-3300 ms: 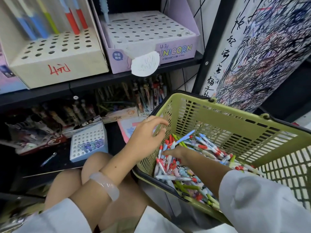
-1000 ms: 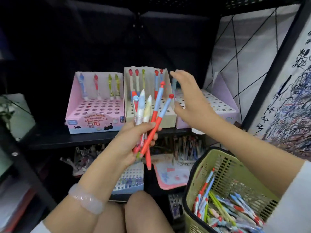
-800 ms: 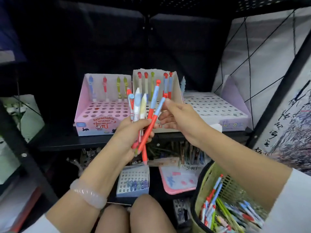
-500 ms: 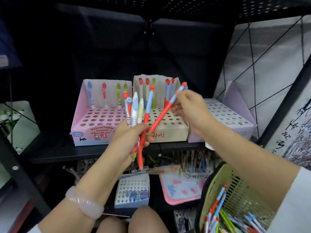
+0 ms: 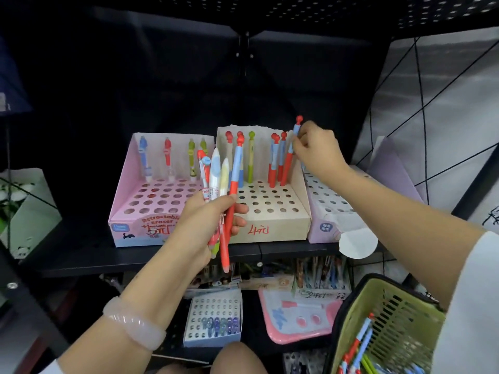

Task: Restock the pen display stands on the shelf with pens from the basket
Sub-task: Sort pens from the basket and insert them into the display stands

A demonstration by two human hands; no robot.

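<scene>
We are pinching a red-and-blue pen (image 5: 290, 155) near its top with our right hand (image 5: 316, 152), fingers curled around the barrel; the pen is leaning over the back right corner of the beige display stand (image 5: 270, 209), its lower end down at the back row of holes beside two other red-and-blue pens (image 5: 276, 160). Whether its tip is seated in a hole, we cannot tell.

Our left hand (image 5: 208, 222) is gripping a bundle of pens (image 5: 221, 195) in a closed fist, held upright in front of the seam between the beige stand and the pink display stand (image 5: 151, 201). The bundle is fanning out above the fist, with red tips hanging below it.

The pink stand is sitting just left of the beige one, touching it, with four pens along its back row. A lilac display stand (image 5: 332, 209) is standing just right of the beige one, partly behind our right forearm. All three are resting on the black shelf (image 5: 108, 260).

Well below and to the right, the green basket (image 5: 378, 314) is holding more pens (image 5: 356, 346), apart from both hands.
</scene>
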